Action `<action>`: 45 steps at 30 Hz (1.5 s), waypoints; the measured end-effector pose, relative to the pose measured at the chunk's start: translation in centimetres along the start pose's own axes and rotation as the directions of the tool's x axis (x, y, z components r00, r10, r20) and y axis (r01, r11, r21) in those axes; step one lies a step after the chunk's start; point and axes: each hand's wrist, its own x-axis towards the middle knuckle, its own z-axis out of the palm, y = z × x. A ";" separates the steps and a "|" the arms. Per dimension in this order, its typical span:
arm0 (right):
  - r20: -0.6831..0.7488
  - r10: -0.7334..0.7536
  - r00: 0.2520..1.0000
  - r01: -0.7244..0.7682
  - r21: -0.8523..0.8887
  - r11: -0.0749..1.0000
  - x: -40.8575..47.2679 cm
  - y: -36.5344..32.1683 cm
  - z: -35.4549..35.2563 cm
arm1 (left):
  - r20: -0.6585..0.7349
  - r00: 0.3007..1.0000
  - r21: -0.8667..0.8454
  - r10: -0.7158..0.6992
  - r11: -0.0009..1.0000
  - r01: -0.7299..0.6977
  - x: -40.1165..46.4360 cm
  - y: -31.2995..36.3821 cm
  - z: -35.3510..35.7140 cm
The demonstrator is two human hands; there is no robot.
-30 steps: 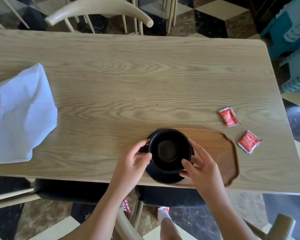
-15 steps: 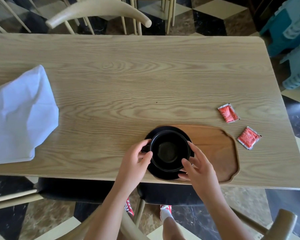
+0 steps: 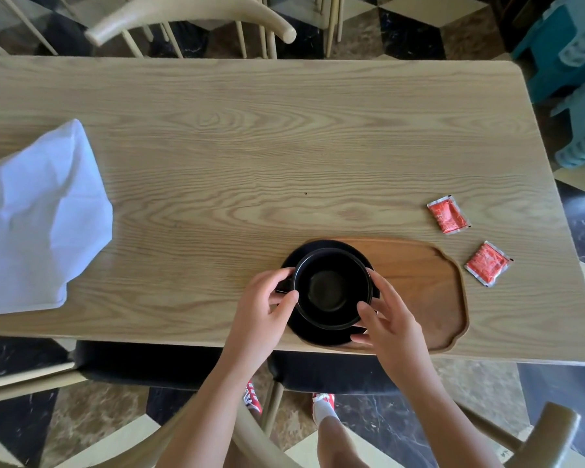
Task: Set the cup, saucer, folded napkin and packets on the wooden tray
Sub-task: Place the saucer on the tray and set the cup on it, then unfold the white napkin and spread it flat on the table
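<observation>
A black cup (image 3: 331,288) stands on a black saucer (image 3: 321,334) at the left end of the wooden tray (image 3: 419,282), near the table's front edge. My left hand (image 3: 264,315) grips the cup at its handle side. My right hand (image 3: 390,319) holds the cup's right side with its fingertips on the rim. Two red packets lie on the table to the right of the tray, one (image 3: 448,215) further back and one (image 3: 488,263) nearer. A white napkin (image 3: 38,224) lies spread out at the table's left edge.
The light wooden table (image 3: 267,146) has bare surface across its middle and back. A pale wooden chair (image 3: 190,15) stands behind it. Teal stools (image 3: 574,62) stand at the right. Another chair's back (image 3: 250,434) is below, by my legs.
The cup and saucer have shifted slightly further onto the tray's left end, with both hands staying on the cup. The napkin and packets have not moved.
</observation>
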 end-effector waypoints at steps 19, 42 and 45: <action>0.249 -0.579 0.776 0.533 -0.750 0.392 -3.1 -8.6 3.4 | -0.137 0.929 0.711 0.345 0.687 -0.150 -4.9 4.1 -6.3; 0.352 -0.680 0.644 0.609 -0.774 0.176 -18.9 -11.2 34.1 | -0.194 0.917 0.803 0.350 0.593 -0.057 -20.7 -10.5 -36.7; 0.360 -0.685 0.633 0.627 -0.758 0.180 -18.3 -11.1 35.9 | -0.182 0.912 0.835 0.366 0.548 -0.053 -19.6 -11.1 -38.0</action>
